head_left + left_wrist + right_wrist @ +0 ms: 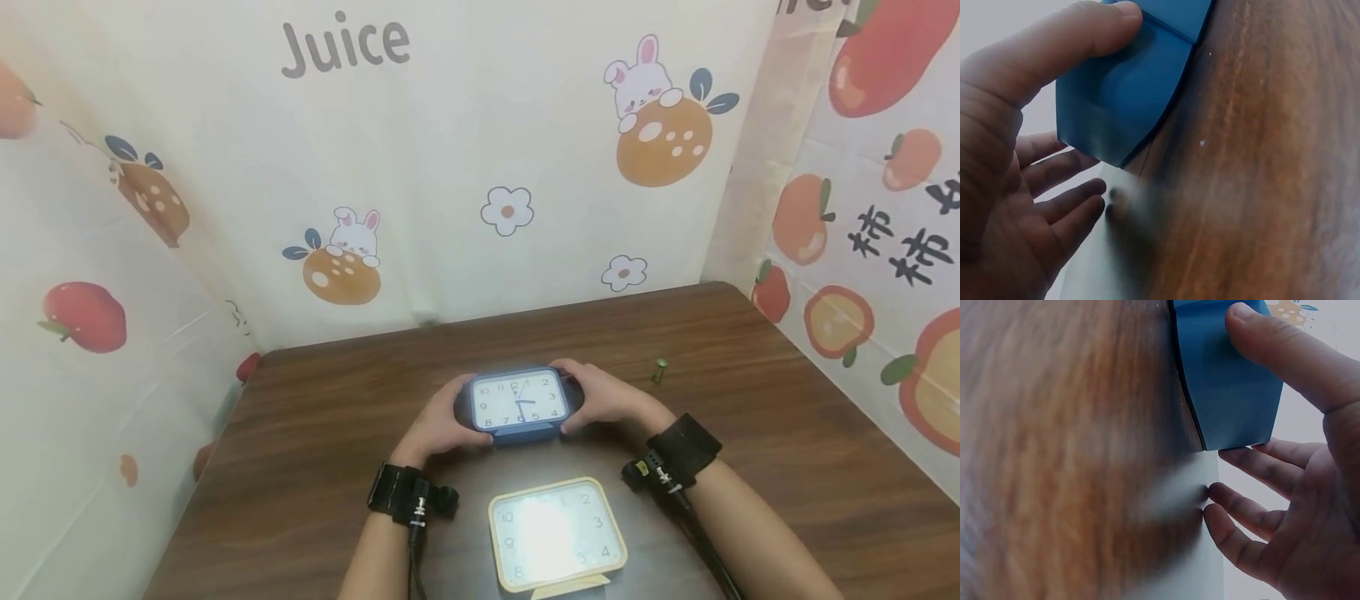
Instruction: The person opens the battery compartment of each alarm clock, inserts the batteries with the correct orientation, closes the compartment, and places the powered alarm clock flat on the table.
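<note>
A blue alarm clock (pixel 519 403) with a white dial stands on the brown table, held from both sides. At its left end my left hand (pixel 441 421) grips it, thumb at the front and fingers round the back. My right hand (pixel 600 393) holds the right end in the same way. In the left wrist view the thumb presses the clock's blue casing (pixel 1122 94), while the lower fingers stay off it. The right wrist view shows the thumb on the casing (pixel 1229 381) and fingertips at its back edge. Nearer me lies a yellow-framed clock (pixel 558 535), glare over its dial.
A small green object (pixel 659 371) is on the table (pixel 315 467) beyond my right hand. Printed curtains (pixel 450 125) with fruit and rabbits rise along the table's back and sides. Black straps with cameras and cables are on both wrists.
</note>
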### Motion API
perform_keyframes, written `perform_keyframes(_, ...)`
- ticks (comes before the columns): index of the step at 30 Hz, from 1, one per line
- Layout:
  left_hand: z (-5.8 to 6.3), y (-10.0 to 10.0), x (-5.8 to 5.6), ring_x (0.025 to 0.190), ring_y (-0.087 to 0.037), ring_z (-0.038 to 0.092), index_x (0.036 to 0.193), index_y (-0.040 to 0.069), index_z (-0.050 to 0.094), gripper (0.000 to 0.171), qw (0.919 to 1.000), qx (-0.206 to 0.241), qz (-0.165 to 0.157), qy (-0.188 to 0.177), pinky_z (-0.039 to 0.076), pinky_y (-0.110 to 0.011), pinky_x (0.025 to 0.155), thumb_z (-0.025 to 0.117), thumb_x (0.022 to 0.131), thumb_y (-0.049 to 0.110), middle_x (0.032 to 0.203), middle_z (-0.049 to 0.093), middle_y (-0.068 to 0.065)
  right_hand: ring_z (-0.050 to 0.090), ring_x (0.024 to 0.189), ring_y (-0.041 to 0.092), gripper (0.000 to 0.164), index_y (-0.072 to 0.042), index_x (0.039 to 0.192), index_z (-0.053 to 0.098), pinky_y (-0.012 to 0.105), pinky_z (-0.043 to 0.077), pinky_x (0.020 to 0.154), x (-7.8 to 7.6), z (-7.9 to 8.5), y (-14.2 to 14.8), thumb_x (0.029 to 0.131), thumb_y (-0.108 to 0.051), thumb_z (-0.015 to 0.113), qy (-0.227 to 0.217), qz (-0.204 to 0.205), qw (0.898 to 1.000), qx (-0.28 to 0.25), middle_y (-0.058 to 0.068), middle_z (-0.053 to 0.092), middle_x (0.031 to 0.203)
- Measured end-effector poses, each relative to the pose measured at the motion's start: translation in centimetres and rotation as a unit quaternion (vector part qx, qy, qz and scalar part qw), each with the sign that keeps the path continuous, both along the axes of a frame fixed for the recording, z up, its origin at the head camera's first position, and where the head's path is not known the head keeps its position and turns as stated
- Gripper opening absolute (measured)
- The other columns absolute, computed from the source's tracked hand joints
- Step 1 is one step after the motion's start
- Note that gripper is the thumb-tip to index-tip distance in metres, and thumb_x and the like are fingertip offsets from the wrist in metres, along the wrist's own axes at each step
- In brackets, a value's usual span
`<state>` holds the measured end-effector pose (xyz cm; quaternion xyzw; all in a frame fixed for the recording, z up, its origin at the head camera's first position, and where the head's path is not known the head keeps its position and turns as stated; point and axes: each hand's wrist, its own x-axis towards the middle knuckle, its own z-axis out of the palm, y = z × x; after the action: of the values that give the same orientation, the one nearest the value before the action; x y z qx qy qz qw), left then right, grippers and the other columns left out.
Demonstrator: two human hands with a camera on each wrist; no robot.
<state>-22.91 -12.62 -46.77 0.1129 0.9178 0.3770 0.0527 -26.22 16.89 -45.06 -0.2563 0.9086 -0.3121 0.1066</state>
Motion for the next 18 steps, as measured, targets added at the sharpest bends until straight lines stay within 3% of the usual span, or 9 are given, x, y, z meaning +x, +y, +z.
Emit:
perform_keyframes(14, 0.5, 0.4, 0.1, 0.118, -0.013, 0.037, 0.130, 0.034, 0.031, 0.102, 1.0000, 0.000, -0.008, 0.007, 0.030, -0.046, 0.097, 0.074, 0.043, 0.063, 0.128, 0.040, 0.011, 0.044, 0.115, 0.022, 0.097, -0.023, 0.132, 0.033, 0.044, 0.039, 0.090, 0.2, 1.0, 0.7, 0.050, -0.045, 0.080, -0.002, 0.001, 0.999, -0.048, -0.003, 0.045, 0.127)
perform_keyframes(18, 0.5, 0.5, 0.2, 0.117, -0.013, 0.038, 0.131, 0.029, 0.031, 0.103, 0.9999, -0.004, -0.012, 0.009, 0.031, -0.045, 0.097, 0.074, 0.044, 0.063, 0.128, 0.040, 0.009, 0.045, 0.115, 0.023, 0.095, -0.021, 0.133, 0.032, 0.044, 0.041, 0.089, 0.3, 1.3, 0.8, 0.053, -0.044, 0.079, 0.005, 0.012, 0.998, -0.062, -0.001, 0.044, 0.128)
